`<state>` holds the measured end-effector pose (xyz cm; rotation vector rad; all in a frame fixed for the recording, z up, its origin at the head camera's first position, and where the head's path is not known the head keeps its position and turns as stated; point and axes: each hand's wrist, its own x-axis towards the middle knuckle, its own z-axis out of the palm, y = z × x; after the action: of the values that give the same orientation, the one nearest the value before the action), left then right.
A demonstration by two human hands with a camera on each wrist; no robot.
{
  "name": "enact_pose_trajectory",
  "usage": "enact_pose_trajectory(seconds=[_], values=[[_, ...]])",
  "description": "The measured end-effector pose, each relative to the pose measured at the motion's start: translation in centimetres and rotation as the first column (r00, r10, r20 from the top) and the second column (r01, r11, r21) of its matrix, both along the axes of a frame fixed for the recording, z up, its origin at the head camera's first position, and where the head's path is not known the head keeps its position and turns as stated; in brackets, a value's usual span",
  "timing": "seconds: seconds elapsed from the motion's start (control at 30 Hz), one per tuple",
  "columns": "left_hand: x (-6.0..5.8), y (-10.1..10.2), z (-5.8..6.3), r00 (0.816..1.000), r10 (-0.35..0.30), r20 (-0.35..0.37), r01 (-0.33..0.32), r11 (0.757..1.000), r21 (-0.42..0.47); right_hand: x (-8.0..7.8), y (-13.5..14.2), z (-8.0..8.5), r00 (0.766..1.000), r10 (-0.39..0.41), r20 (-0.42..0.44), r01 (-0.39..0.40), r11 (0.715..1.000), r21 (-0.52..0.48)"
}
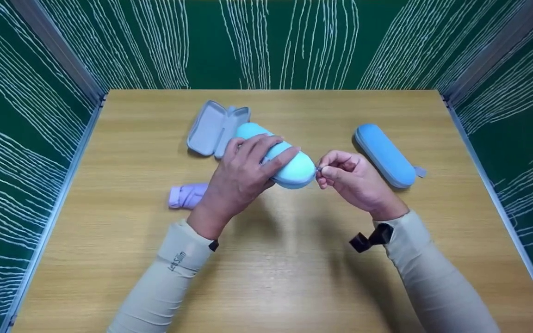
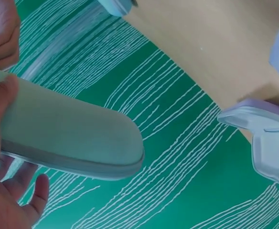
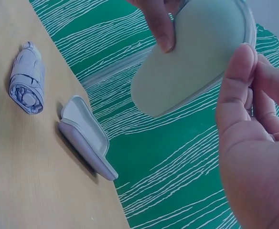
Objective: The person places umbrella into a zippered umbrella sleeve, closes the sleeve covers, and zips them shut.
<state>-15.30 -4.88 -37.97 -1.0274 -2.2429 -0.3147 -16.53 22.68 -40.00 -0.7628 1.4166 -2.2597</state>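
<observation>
A turquoise zip case, long with rounded ends, is held above the table by my left hand. The fingers of that hand lie across its top, and the case looks closed along its seam. At the near right end of the case, my right hand pinches the small zipper pull between thumb and forefinger. In the right wrist view, the right thumb is right at the edge of the case, and the pull is mostly hidden by the fingers.
Behind my left hand, a grey case lies open on the wooden table. A rolled purple umbrella lies left of the left wrist, partly hidden. Right of my right hand rests a closed blue case with a grey tag.
</observation>
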Motion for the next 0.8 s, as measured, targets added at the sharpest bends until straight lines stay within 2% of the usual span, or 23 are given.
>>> enact_pose_trajectory(seconds=[0.27, 0.47, 0.57, 0.67, 0.8], values=[[-0.1, 0.8, -0.3, 0.993, 0.116, -0.012, -0.117, 0.992, -0.050, 0.5, -0.2, 0.9, 0.999, -0.049, -0.008, 0.050, 0.992, 0.116], [-0.1, 1.3, -0.4, 0.981, 0.194, -0.023, -0.196, 0.976, -0.092, 1.3, -1.0, 1.5, 0.990, -0.139, 0.025, 0.130, 0.964, 0.230], [-0.2, 1.2, -0.4, 0.985, 0.175, 0.003, -0.174, 0.983, -0.060, 1.4, -1.1, 1.6, 0.988, -0.147, 0.045, 0.134, 0.968, 0.214], [-0.4, 0.8, -0.6, 0.993, 0.105, 0.051, -0.106, 0.994, 0.011, 1.2, -0.8, 1.4, 0.990, -0.125, 0.062, 0.114, 0.981, 0.156], [-0.8, 0.1, -1.0, 0.997, 0.008, 0.076, -0.013, 0.998, 0.069, 0.8, -0.3, 1.1, 0.993, -0.102, 0.065, 0.095, 0.990, 0.106]])
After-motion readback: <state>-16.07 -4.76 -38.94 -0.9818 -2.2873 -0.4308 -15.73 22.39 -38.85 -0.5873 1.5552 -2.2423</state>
